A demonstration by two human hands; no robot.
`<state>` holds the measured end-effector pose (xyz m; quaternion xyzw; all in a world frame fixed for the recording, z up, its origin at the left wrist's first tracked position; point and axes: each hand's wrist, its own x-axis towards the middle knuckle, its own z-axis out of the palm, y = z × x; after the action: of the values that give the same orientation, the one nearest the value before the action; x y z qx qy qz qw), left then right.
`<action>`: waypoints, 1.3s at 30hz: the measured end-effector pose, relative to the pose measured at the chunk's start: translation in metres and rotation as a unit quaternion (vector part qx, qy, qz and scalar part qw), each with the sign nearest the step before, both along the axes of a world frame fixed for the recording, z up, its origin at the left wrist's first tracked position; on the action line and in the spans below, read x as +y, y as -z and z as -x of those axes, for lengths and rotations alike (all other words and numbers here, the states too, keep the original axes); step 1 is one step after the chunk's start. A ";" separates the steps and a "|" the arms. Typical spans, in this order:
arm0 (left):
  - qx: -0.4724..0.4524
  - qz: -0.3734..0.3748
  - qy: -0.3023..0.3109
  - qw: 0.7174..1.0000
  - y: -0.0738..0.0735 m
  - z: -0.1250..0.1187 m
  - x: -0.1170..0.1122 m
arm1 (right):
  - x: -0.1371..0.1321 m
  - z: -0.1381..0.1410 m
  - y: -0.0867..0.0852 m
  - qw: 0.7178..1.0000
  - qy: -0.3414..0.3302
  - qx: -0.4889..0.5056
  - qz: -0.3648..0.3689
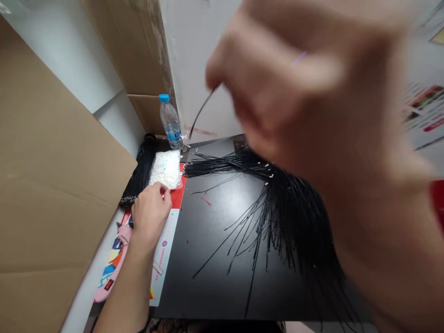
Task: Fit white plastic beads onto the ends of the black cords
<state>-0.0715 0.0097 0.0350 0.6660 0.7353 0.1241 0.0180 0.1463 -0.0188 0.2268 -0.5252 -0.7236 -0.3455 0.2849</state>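
My right hand (277,88) is raised close to the camera and blurred. Pinched between its thumb and finger is a thin black cord (199,112), its loose end hanging down to the left. At the left of the table, my left hand (151,210) has its thumb and fingers pressed together; what they hold, if anything, is too small to name. Just beyond that hand lies a clear plastic bag (165,169) full of small white pieces. A big bundle of black cords (298,217) spreads over the table under my right hand, several with small white tips.
A water bottle (170,122) with a blue cap stands at the back. Beside my left forearm lies a pink tool (113,280) with a switch, on a printed sheet (166,259). More black cords (138,173) lie by the cardboard panel (52,175) on the left.
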 end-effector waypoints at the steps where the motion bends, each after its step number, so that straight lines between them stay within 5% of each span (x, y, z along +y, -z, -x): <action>1: -0.032 -0.014 0.018 0.999 0.001 -0.003 0.001 | 0.001 0.001 0.017 0.995 -0.051 -0.066 0.063; 4: -0.194 -0.015 0.110 0.975 0.010 -0.016 0.003 | 0.008 0.000 0.088 0.961 -0.093 -0.106 0.237; 7: -0.404 0.031 0.158 0.901 0.022 -0.033 0.005 | 0.011 -0.006 0.162 0.926 -0.068 0.018 0.371; 11: -0.583 0.154 0.146 0.784 0.032 -0.049 0.005 | 0.008 -0.015 0.216 0.876 -0.093 0.231 0.413; 15: -0.622 0.199 0.143 0.743 0.034 -0.053 0.005 | 0.006 -0.018 0.227 0.856 -0.110 0.307 0.402; 30: -0.642 0.190 0.147 0.728 0.039 -0.054 0.001 | 0.010 -0.013 0.247 0.848 -0.236 0.355 0.315; 39: -0.651 0.149 0.147 0.730 0.033 -0.056 0.000 | 0.008 -0.009 0.241 0.817 -0.235 0.384 0.360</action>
<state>-0.0156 0.0096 0.0024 0.5105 0.4455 0.4120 0.6092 0.1554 -0.0106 -0.0146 -0.4947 -0.7294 0.2471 0.4027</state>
